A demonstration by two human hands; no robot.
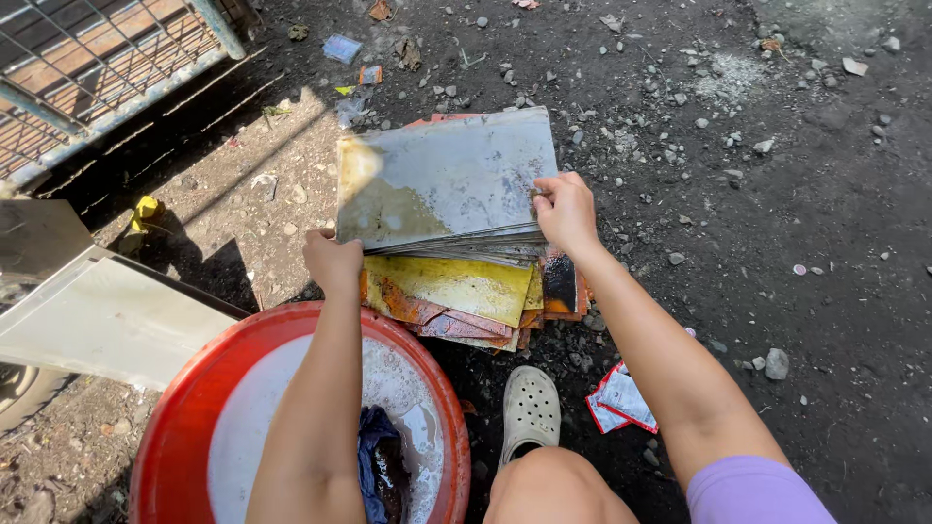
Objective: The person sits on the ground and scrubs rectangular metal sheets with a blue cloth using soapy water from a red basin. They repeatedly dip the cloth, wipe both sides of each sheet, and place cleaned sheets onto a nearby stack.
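Observation:
A stack of flat metal sheets (447, 184) lies on the dark ground, the top one grey and stained yellow at its left. Lower sheets (451, 291) stick out in front, yellow, orange and burnt. My left hand (333, 260) grips the near left edge of the upper sheets. At their near right corner, my right hand (565, 209) pinches the edge. The upper sheets are lifted a little off the lower ones.
A red basin (184, 417) with soapy water and a dark blue cloth (381, 464) sits below my left arm. My foot in a pale clog (530, 408) stands beside it. A torn red-and-white wrapper (621, 400), stones, a grey panel (107, 315) and a wire fence (97, 58) surround the spot.

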